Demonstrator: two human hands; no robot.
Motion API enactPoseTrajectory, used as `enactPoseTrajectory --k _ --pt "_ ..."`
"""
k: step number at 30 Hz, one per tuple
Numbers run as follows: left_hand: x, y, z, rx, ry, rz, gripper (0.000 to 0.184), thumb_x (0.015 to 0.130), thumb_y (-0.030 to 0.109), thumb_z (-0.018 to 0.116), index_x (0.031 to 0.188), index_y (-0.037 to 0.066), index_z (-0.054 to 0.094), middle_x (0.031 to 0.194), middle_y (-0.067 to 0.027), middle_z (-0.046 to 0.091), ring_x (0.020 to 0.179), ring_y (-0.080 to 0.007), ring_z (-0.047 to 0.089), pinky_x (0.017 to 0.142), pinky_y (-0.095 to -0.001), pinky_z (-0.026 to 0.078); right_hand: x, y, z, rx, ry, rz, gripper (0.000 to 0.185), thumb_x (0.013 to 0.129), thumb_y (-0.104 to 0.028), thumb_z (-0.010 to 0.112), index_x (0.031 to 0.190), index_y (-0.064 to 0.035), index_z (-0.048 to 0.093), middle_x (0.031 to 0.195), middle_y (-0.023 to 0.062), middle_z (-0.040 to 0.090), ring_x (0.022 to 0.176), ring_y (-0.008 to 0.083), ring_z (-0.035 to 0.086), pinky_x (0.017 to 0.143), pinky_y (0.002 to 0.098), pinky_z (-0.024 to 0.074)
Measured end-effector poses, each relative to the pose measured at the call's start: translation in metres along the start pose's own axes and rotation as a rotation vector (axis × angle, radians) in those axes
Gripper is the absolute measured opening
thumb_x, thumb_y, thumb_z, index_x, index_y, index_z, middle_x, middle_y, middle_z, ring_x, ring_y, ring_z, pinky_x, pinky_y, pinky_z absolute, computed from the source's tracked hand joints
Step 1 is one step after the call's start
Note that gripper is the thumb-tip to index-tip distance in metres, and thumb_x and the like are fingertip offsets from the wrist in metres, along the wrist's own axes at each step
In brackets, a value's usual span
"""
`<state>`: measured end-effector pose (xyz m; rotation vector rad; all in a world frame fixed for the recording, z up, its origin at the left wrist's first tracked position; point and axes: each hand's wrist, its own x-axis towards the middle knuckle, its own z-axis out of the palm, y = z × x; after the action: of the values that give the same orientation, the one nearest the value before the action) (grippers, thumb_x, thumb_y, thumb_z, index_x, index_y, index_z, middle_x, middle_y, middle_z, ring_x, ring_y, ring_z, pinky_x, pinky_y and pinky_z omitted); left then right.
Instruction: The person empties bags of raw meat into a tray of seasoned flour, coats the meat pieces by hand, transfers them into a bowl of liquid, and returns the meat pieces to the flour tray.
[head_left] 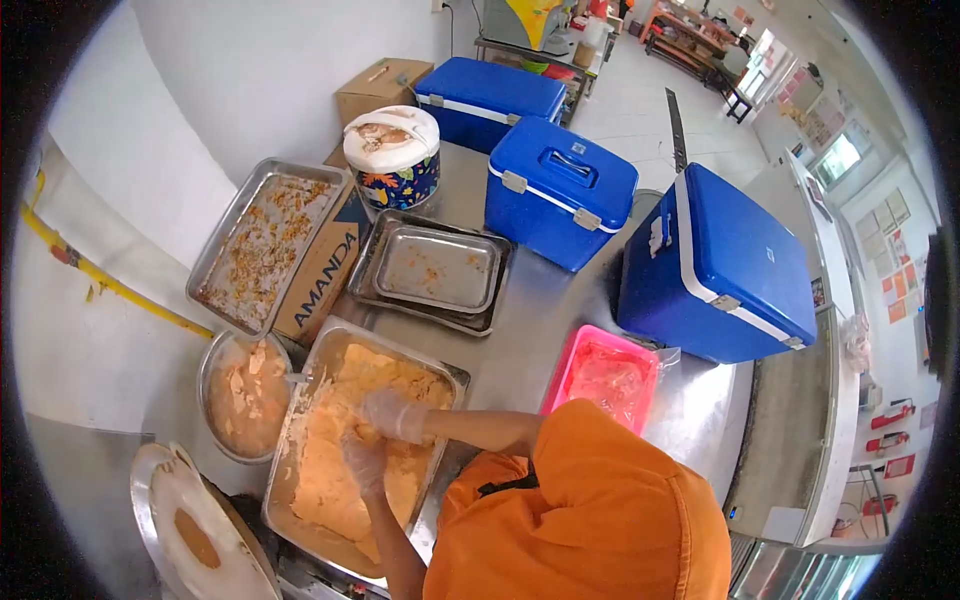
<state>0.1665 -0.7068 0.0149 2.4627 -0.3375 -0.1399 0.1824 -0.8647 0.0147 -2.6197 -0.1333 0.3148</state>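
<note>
A deep metal tray (455, 385) holds soft orange dough-like mixture (330, 490), spread unevenly and smeared up its sides. Both hands wear clear plastic gloves and are in the mixture, close together near the tray's middle. My right hand (398, 415) comes in from the right, its curled fingers closed on the orange dough. Just below it, my left hand (364, 462) points upward with bent fingers pressed into the same dough. The fingertips are partly hidden by the mixture. Left of the tray sits a round metal bowl (245, 400) of wet, paler orange mixture with chunks.
A crumb-covered tray (265, 245) leans on an AMANDA carton (322, 275). Stacked metal trays (440, 268), a patterned round container (395, 175) and blue coolers (560, 195) stand beyond. A pink tub (605, 375) is at right. A large round lid (200, 535) stands lower left.
</note>
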Motion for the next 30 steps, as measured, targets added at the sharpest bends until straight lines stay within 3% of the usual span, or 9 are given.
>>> enactPoseTrajectory --k 6,8,10,13,16,17,19,23,30 --pt "-0.045 0.004 -0.023 -0.140 0.041 -0.165 0.059 0.079 0.020 0.085 0.129 -0.002 0.063 0.112 -0.0258 0.071 0.104 -0.0424 0.067 0.088 -0.0468 0.054 0.002 0.004 -0.012 -0.053 -0.011 -0.249 0.019 0.078 -0.008 0.068 0.096 -0.0052 0.073 0.082 0.0178 0.071 0.080 0.0379 0.072 0.069 0.0479 0.0567" --pt "-0.061 0.009 -0.046 -0.468 -0.080 -0.461 0.055 0.085 0.026 0.079 0.131 -0.001 0.063 0.116 -0.0244 0.071 0.107 -0.0417 0.067 0.090 -0.0471 0.054 -0.011 -0.003 -0.027 0.009 -0.062 -0.248 0.017 0.077 -0.006 0.068 0.093 -0.0046 0.074 0.082 0.0177 0.072 0.081 0.0393 0.071 0.070 0.0481 0.0571" --pt "-0.092 -0.020 -0.039 -0.625 0.018 -0.638 0.049 0.092 0.032 0.072 0.131 0.002 0.063 0.116 -0.0203 0.071 0.106 -0.0387 0.067 0.092 -0.0467 0.053 -0.019 0.009 -0.009 0.211 0.252 -0.434 0.013 0.077 -0.006 0.068 0.089 -0.0052 0.073 0.089 0.0191 0.072 0.089 0.0420 0.069 0.079 0.0488 0.0563" --pt "-0.146 -0.100 -0.019 0.285 0.132 0.194 0.046 0.099 0.038 0.061 0.132 0.005 0.062 0.121 -0.0144 0.069 0.108 -0.0305 0.066 0.093 -0.0448 0.053 -0.023 -0.026 -0.077 0.160 -0.082 -0.342 0.014 0.087 -0.015 0.064 0.094 -0.0043 0.070 0.094 0.0200 0.068 0.093 0.0393 0.066 0.085 0.0475 0.0539" --pt "-0.099 0.005 -0.082 -0.481 0.082 -0.698 0.057 0.087 0.012 0.080 0.139 0.003 0.059 0.131 -0.0182 0.067 0.126 -0.0264 0.059 0.097 -0.0381 0.052 -0.030 -0.005 -0.075 0.128 0.026 -0.606 0.013 0.095 -0.018 0.062 0.096 -0.0067 0.068 0.097 0.0145 0.067 0.085 0.0344 0.064 0.079 0.0452 0.0535" --pt "-0.090 0.034 -0.103 -0.603 0.081 -0.753 0.073 0.084 0.013 0.082 0.147 -0.004 0.049 0.139 -0.0192 0.063 0.130 -0.0287 0.057 0.101 -0.0352 0.051 -0.033 -0.004 -0.077 0.146 -0.040 -0.572 0.013 0.095 -0.018 0.062 0.096 -0.0068 0.068 0.097 0.0144 0.067 0.085 0.0343 0.064 0.079 0.0451 0.0534" --pt "-0.088 0.026 -0.091 -0.780 0.234 -0.701 0.077 0.083 0.014 0.083 0.148 -0.006 0.046 0.139 -0.0185 0.063 0.130 -0.0289 0.057 0.106 -0.0346 0.049 -0.032 -0.003 -0.079 0.149 -0.156 -0.513 0.013 0.095 -0.018 0.062 0.096 -0.0070 0.068 0.097 0.0140 0.067 0.084 0.0341 0.064 0.078 0.0451 0.0532" --pt "-0.074 0.040 -0.106 -0.660 0.109 -0.520 0.086 0.081 0.012 0.085 0.153 -0.004 0.041 0.144 -0.0211 0.058 0.132 -0.0289 0.055 0.113 -0.0358 0.045 -0.023 -0.010 -0.070 0.123 -0.265 -0.501 0.012 0.095 -0.018 0.062 0.095 -0.0075 0.067 0.096 0.0134 0.067 0.084 0.0337 0.064 0.077 0.0450 0.0528" --pt "-0.114 0.021 -0.098 -0.582 0.458 -0.493 0.088 0.085 0.029 0.083 0.155 -0.002 0.038 0.139 -0.0222 0.062 0.125 -0.0341 0.062 0.108 -0.0384 0.048 -0.022 -0.021 -0.063 0.188 -0.331 -0.489 0.011 0.095 -0.018 0.063 0.095 -0.0082 0.067 0.095 0.0123 0.067 0.083 0.0330 0.064 0.076 0.0448 0.0522"
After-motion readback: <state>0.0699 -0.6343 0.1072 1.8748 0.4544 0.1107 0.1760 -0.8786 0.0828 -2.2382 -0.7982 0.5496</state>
